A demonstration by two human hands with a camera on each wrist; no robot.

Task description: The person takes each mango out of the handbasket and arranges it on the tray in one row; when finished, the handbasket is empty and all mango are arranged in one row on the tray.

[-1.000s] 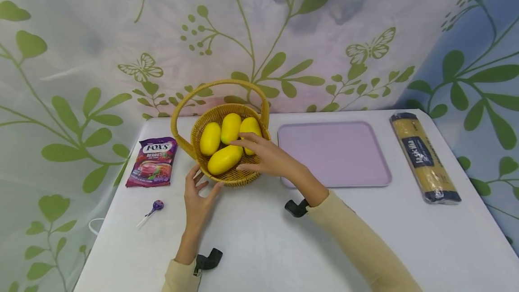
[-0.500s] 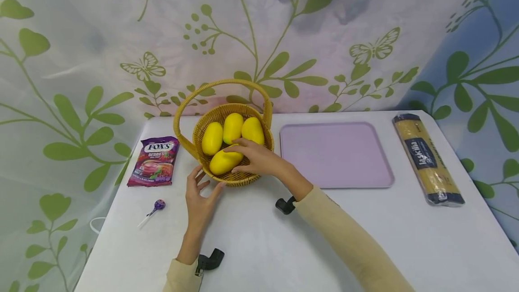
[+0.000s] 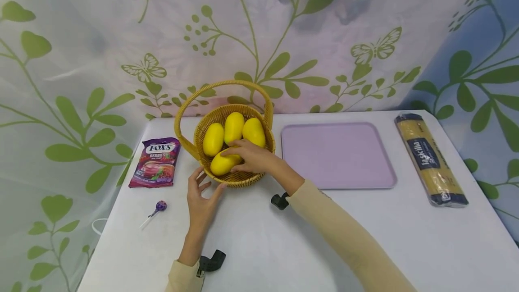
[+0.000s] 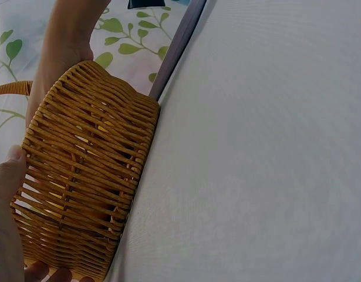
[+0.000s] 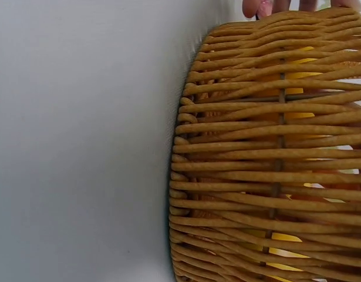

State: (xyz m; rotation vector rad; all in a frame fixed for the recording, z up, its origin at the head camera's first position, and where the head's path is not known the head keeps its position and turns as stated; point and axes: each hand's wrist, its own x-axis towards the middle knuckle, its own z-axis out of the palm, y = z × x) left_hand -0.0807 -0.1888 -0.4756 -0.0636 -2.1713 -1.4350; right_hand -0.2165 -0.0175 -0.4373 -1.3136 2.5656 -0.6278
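Observation:
A yellow wicker basket [image 3: 243,183] with a tall arched handle stands at the back of the table and holds several yellow mangoes. My right hand [image 3: 254,157] reaches over the near right rim, its thumb and fingers around the front mango [image 3: 222,164]. Part of that mango is hidden under the fingers. Behind it lie the left mango [image 3: 213,139], the middle mango [image 3: 234,128] and the right mango [image 3: 254,131]. My left hand [image 3: 201,202] holds the basket's near left side, thumb and fingers spread around the wall. In the left wrist view its thumb [image 4: 13,167] touches the weave.
A purple candy bag [image 3: 155,163] lies left of the basket, with a wrapped lollipop [image 3: 160,206] in front of it. To the right are a lilac tray [image 3: 338,154] and a pack of spaghetti [image 3: 430,159]. A patterned curtain [image 3: 300,35] hangs behind the table.
My right hand has moved down and left into the basket and closed around the front mango. The left hand has stayed at the basket's side.

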